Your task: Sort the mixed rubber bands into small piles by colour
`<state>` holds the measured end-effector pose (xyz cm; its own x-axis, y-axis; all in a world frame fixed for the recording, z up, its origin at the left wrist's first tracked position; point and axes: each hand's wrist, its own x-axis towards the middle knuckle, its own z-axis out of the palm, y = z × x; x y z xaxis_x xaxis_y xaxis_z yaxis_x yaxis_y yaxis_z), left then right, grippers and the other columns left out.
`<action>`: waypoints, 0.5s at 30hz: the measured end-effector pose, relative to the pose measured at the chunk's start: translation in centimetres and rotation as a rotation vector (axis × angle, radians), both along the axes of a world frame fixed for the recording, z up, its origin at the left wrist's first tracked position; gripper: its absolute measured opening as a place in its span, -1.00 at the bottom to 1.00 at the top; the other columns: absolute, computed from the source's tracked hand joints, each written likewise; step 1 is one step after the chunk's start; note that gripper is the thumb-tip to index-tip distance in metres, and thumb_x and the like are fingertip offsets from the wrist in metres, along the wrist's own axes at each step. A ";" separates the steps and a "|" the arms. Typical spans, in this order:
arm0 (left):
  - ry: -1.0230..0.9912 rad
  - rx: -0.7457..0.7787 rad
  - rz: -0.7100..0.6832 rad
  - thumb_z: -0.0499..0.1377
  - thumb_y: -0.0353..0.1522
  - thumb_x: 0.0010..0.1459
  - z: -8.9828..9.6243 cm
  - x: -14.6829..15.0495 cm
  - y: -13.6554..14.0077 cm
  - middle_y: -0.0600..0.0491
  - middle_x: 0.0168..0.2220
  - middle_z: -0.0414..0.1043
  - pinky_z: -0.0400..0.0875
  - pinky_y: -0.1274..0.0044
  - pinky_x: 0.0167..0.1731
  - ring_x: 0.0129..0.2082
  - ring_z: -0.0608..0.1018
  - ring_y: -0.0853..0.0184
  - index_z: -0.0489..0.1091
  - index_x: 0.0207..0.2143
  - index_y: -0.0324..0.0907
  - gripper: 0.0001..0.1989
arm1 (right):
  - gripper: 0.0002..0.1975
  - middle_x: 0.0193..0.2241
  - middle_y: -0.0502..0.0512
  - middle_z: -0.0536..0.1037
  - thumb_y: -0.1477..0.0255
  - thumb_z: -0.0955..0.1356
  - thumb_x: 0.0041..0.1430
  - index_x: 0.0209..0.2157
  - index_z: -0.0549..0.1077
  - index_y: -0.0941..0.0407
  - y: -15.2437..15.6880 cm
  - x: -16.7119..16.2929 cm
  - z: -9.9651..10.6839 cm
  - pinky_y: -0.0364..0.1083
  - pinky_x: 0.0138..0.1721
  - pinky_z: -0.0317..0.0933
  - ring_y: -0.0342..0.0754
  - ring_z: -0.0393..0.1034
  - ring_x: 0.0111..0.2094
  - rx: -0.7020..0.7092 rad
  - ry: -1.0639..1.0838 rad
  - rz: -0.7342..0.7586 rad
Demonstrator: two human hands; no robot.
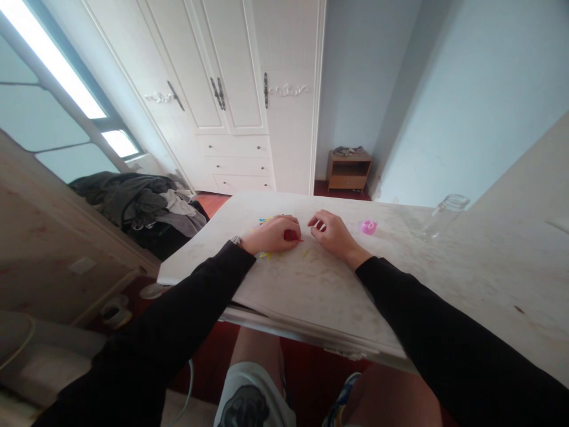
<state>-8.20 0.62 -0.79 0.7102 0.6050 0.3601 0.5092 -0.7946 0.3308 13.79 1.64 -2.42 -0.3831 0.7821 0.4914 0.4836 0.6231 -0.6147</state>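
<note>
The left hand point(272, 234) rests on the table point(311, 284) with its fingers curled around a small red piece point(291, 235); the piece sits at the thumb side of that hand, its thin end pointing right toward the other hand; its long axis runs roughly left to right across the table. The right hand point(331, 233) lies just beside it, fingers loosely bent with the tips close together and apart from the red piece; whether they pinch anything I cannot tell. The left hand is plainly the nearer one, being in contact with the piece; the right hand's fingertips face it across a narrow gap. Small yellow bits point(267, 255) lie on the table near the left wrist; a few coloured bits point(263, 220) show just beyond the left hand; a pink tape roll point(368, 226) sits to the right of the right hand; a clear glass jar point(444, 216) lies tilted farther right. The table is pale and stained; behind stands a white wardrobe point(231, 89), a small wooden nightstand point(348, 169), and a heap of dark clothes point(142, 204) on the left.
</note>
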 end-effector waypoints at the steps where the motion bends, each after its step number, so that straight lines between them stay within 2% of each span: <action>1: -0.004 0.002 0.016 0.19 -0.53 0.04 0.1 -0.1 0.0 0.03 -0.32 0.54 0.42 0.48 -0.20 -0.31 0.55 0.31 0.54 -0.36 -0.17 -0.84 | -0.87 -0.37 0.03 0.49 0.63 0.34 0.04 -0.40 0.46 0.12 0.0 0.0 0.0 -0.10 -0.29 0.28 -0.10 0.40 -0.39 -0.001 0.001 0.003; 7: -0.064 0.011 0.130 0.13 -0.52 0.02 0.4 -0.3 0.0 0.06 -0.36 0.48 0.37 0.51 -0.29 -0.37 0.49 0.34 0.47 -0.35 -0.18 -0.83 | -0.87 -0.37 0.04 0.49 0.63 0.35 0.05 -0.40 0.47 0.13 0.0 0.0 0.0 -0.10 -0.28 0.28 -0.10 0.40 -0.39 0.004 -0.002 0.015; 15: -0.170 0.039 0.174 0.07 -0.54 0.06 0.6 -0.3 -0.2 0.05 -0.30 0.51 0.39 0.50 -0.21 -0.31 0.51 0.33 0.44 -0.28 -0.18 -0.78 | -0.88 -0.37 0.04 0.48 0.62 0.34 0.05 -0.40 0.48 0.14 0.0 0.2 0.0 -0.10 -0.28 0.27 -0.10 0.39 -0.38 0.025 -0.024 0.035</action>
